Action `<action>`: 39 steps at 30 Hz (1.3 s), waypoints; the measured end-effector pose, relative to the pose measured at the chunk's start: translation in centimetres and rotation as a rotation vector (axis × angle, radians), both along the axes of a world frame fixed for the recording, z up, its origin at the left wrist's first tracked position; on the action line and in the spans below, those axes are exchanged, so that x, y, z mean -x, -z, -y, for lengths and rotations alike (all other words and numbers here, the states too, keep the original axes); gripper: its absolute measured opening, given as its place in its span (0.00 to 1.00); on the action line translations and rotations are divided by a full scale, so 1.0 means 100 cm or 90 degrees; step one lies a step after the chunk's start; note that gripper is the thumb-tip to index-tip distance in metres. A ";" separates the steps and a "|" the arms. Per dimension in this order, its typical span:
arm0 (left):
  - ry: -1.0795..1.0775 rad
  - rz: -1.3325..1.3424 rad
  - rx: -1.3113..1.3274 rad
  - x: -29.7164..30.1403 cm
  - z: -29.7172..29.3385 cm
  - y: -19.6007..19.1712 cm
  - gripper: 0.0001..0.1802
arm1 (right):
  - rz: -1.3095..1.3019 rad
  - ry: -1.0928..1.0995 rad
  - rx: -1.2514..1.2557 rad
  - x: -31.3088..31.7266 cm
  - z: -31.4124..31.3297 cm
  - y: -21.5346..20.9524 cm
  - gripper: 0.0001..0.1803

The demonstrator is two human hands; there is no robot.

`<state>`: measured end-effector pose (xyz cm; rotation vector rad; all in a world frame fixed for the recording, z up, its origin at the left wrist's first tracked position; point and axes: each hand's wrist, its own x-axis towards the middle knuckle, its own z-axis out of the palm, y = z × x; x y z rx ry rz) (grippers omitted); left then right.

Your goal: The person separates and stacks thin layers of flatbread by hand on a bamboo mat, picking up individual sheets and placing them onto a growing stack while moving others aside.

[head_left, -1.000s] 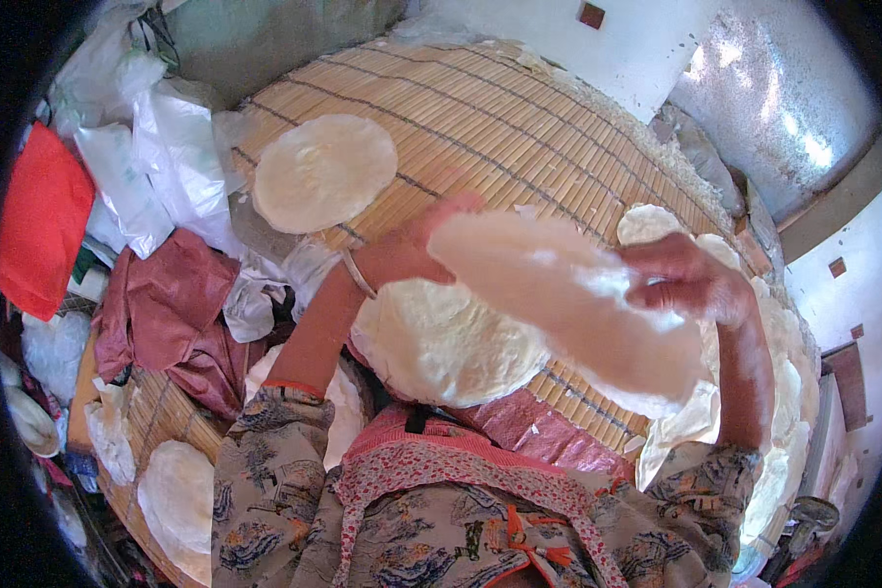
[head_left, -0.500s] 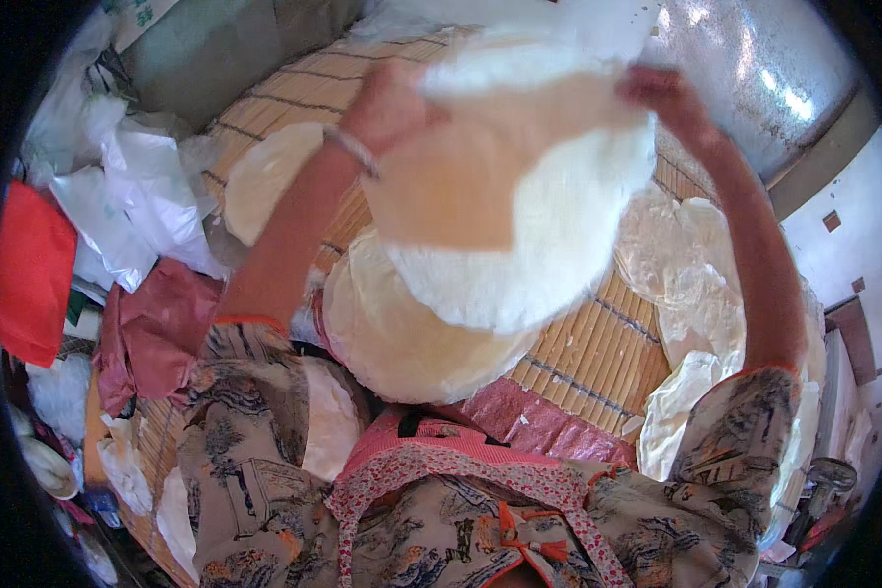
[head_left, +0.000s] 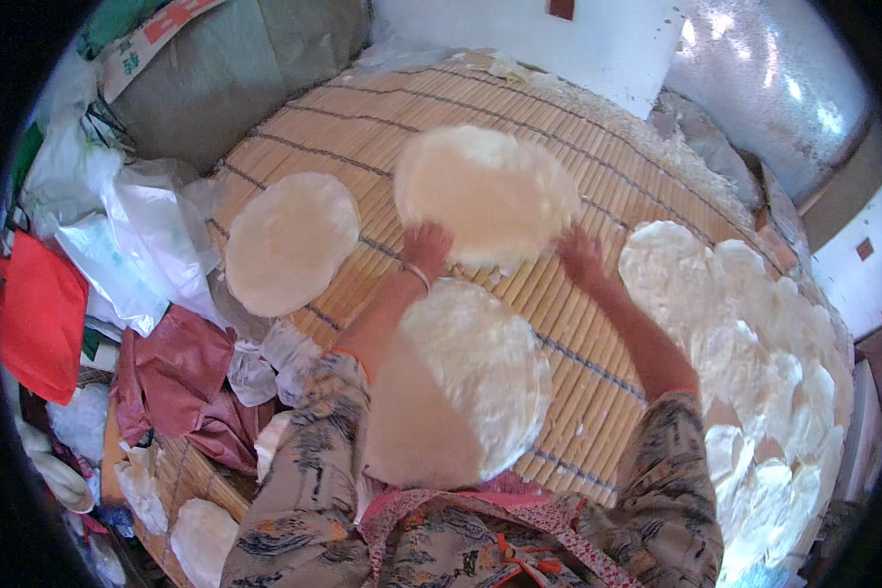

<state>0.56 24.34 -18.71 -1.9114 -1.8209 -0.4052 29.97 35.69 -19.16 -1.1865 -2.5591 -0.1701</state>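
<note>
A thin round cream-coloured dough sheet (head_left: pixel 485 181) lies flat on the bamboo mat (head_left: pixel 588 392) ahead of me. At its near left edge is my left hand (head_left: pixel 427 247), fingers stretched over the rim and apart. By the near right edge my right hand (head_left: pixel 580 257) is spread open, its fingertips close to the rim. Between my forearms, close to my body, rests a pile of similar round sheets (head_left: pixel 490 382), partly in shadow. One more single round sheet (head_left: pixel 292 240) lies flat to the left.
Many overlapping pale sheets (head_left: pixel 745 353) cover the right side. To the left are white plastic bags (head_left: pixel 152 245), a dark red cloth (head_left: pixel 176 377) and a bright red piece (head_left: pixel 44 318). A grey-green covered bulk (head_left: pixel 235 83) stands at the far left, before a white wall (head_left: pixel 519 39).
The sheet held up between my hands has come down flat onto the mat. Both hands have lowered, and the view has shifted, showing more of the sheets at the right.
</note>
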 end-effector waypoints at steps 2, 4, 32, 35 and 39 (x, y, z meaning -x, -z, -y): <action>0.020 0.148 0.068 0.006 0.018 0.039 0.04 | -0.107 -0.022 -0.019 0.000 0.033 0.071 0.17; 0.079 0.268 0.044 0.015 0.041 0.055 0.04 | -0.150 -0.013 0.003 0.004 0.037 0.072 0.18; -0.487 0.531 0.242 0.094 -0.103 0.044 0.18 | -0.252 0.017 0.040 0.004 0.038 0.039 0.15; -0.431 0.469 0.228 0.146 -0.104 0.095 0.19 | -0.251 0.011 0.048 0.007 0.038 0.038 0.16; -0.433 0.390 0.299 0.129 -0.096 0.069 0.18 | -0.262 0.013 0.050 0.003 0.036 0.038 0.18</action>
